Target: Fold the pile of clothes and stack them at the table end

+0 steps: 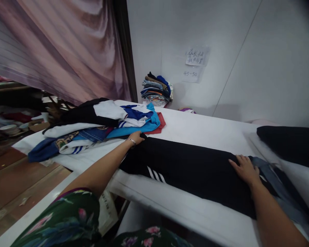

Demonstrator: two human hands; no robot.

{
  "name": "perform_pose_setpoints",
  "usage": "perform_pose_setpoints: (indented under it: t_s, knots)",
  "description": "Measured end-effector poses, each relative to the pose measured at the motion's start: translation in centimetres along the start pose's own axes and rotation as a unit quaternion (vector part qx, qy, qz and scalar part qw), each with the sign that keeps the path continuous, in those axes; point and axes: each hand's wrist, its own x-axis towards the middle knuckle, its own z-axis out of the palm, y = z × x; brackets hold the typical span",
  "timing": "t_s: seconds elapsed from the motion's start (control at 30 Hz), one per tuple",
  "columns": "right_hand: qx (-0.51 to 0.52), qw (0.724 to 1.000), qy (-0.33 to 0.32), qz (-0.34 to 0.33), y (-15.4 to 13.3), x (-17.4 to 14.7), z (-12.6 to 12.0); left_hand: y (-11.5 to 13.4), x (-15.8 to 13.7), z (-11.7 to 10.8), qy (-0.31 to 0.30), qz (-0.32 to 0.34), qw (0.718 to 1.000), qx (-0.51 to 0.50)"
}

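A long black garment [190, 168] with three short white stripes lies flat across the white table. At its far left corner, my left hand [137, 138] has its fingers closed on the edge of the cloth; a bracelet circles that wrist. My right hand [245, 168] rests palm down on the garment's right end, fingers spread. Beside my left hand is a loose heap of clothes [100, 120] in black, white, blue and denim. Blue-grey denim [266, 175] shows just past my right hand.
Against the wall stands a stack of folded clothes [156, 88]. Another black piece of clothing [293, 144] lies at the right. Paper signs [195, 60] hang on the wall, and a pink curtain [74, 44] is at the left. The table's front edge runs close to my body.
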Motion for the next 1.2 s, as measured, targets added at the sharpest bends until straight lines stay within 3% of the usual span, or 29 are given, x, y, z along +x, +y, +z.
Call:
perform_pose_setpoints:
  t_s: [0.2, 0.37, 0.53, 0.6, 0.7, 0.8, 0.93, 1.1, 1.2]
  knots:
    - [0.025, 0.999, -0.018, 0.034, -1.1, -0.6, -1.3, 0.3, -0.7, 0.3, 0.06, 0.035, 0.998, -0.001]
    - [0.029, 0.999, -0.024, 0.039, -1.7, -1.0, -2.0, 0.7, -0.2, 1.0, 0.053, 0.029, 0.998, 0.01]
    - [0.03, 0.998, -0.036, 0.042, -1.8, -0.8, -2.6, 0.1, -0.8, -0.3, 0.068, 0.019, 0.997, 0.009]
    - [0.031, 0.997, -0.056, 0.048, -2.3, -0.7, -3.4, 0.2, -1.5, -0.8, 0.102, 0.046, 0.994, 0.016]
    - [0.015, 0.997, -0.06, 0.052, -4.2, -1.1, -5.3, 1.4, -3.1, -0.3, 0.131, 0.16, 0.978, 0.021]
    - [0.018, 1.0, -0.017, -0.01, -7.6, -2.7, -6.9, 2.9, -4.8, 1.7, 0.11, 0.262, 0.958, 0.03]
    - [0.08, 0.982, -0.076, -0.152, -11.5, -5.9, -6.9, 3.5, -5.8, 5.0, 0.072, 0.269, 0.958, 0.06]
    - [0.125, 0.97, -0.13, -0.161, -11.7, -7.4, -6.8, 2.8, -4.9, 6.3, 0.077, 0.281, 0.953, 0.086]
    - [0.112, 0.978, -0.104, -0.141, -10.0, -7.1, -7.9, 2.5, -4.8, 6.0, 0.082, 0.303, 0.941, 0.127]
